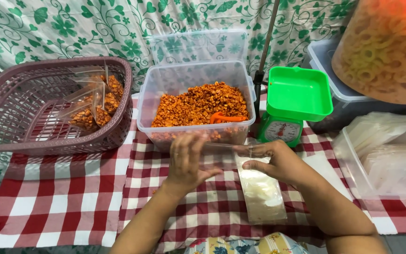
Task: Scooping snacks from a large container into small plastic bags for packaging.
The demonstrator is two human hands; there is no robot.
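Two hands hover over the checked worktop (pixel 71 188): left hand (pixel 186 162) and right hand (pixel 273 160), fingers pinching a clear bag (pixel 226 146) stretched between them, directly before the snack tub (pixel 198 101) for easy filling; spare bags (pixel 261 195) lie beneath.

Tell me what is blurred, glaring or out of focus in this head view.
Head view: left hand smeared by motion blur; right hand sharper; big snack bag top right is out of focus with orange glare; snack tub, basket and scale evenly lit, crisp.
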